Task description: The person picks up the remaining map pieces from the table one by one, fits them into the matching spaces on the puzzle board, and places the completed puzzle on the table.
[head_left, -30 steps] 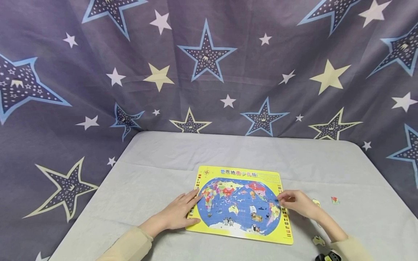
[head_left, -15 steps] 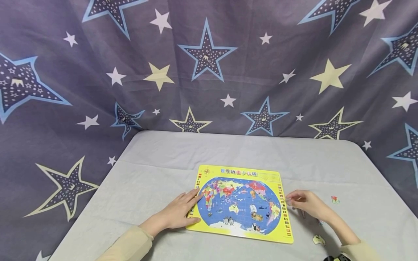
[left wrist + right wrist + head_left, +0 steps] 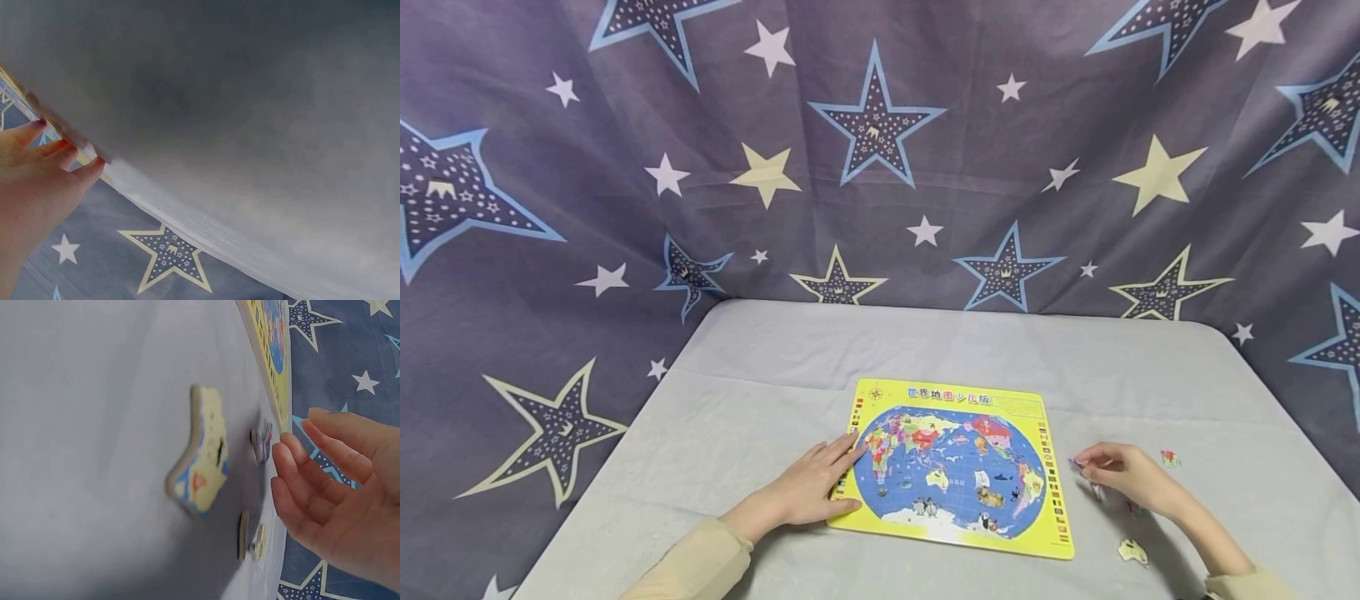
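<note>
A yellow-bordered world map puzzle board (image 3: 951, 546) lies on the grey cloth. My left hand (image 3: 805, 492) rests over its left edge, fingers extended across the border and thumb at the lower corner. Off the board's right edge, my right hand (image 3: 1127, 475) hovers low, its fingers loosely bent. A small purple piece (image 3: 1077, 463) sits at its fingertips; the right wrist view shows no firm pinch on the pinkish-purple piece (image 3: 261, 442) beside them. A yellow puzzle piece (image 3: 1132, 552) lies nearer the wrist.
A red and green piece (image 3: 1170, 458) lies right of the right hand. Other pieces lie partly hidden beneath that hand. A purple star-printed curtain (image 3: 880, 225) hangs behind the grey cloth-covered table (image 3: 955, 346) and along its sides.
My right hand has moved right, from the board's right border to the cloth beside it, and the small purple piece now shows at its fingertips. The left hand stays in place.
</note>
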A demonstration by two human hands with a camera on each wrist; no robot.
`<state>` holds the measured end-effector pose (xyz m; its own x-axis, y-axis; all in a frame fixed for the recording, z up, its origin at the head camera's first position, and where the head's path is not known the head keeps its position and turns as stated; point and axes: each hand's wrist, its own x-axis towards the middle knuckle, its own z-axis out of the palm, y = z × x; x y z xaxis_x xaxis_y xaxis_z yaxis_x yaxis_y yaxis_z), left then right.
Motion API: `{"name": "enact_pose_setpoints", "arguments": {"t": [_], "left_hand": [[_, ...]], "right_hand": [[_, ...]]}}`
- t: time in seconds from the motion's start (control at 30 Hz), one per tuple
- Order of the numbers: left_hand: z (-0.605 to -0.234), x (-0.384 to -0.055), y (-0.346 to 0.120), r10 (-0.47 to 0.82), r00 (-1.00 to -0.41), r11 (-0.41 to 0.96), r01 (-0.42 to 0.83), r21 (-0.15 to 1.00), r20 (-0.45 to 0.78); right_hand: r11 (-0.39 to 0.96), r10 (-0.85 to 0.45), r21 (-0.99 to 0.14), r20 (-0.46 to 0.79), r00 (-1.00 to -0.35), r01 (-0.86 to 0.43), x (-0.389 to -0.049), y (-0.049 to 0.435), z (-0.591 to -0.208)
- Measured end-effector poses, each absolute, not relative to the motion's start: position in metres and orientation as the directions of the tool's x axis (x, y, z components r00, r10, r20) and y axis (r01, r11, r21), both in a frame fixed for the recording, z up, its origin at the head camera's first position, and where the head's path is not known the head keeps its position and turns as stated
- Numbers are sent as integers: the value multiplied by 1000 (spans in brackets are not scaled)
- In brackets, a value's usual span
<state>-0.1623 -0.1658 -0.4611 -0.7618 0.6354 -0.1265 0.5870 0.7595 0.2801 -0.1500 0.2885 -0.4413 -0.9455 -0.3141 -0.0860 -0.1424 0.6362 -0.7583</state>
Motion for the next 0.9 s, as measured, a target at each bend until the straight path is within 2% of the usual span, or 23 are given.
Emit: {"name": "enact_pose_setpoints", "arguments": {"t": [0.47,0.77,0.9], "left_hand": [[-462,-162,-166,634,-763,760,584,285,-130],[-462,-162,-166,635,-762,760,585,282,-129],[-462,-162,-166,635,-762,759,586,284,-128]], "right_hand": [[663,-305,-731,-67,-950,-162,-138,305,-439],[620,-362,-746,2,-932,-242,-135,313,-442],[623,-367,-744,-5,-930,-242,-135,313,-444]]}}
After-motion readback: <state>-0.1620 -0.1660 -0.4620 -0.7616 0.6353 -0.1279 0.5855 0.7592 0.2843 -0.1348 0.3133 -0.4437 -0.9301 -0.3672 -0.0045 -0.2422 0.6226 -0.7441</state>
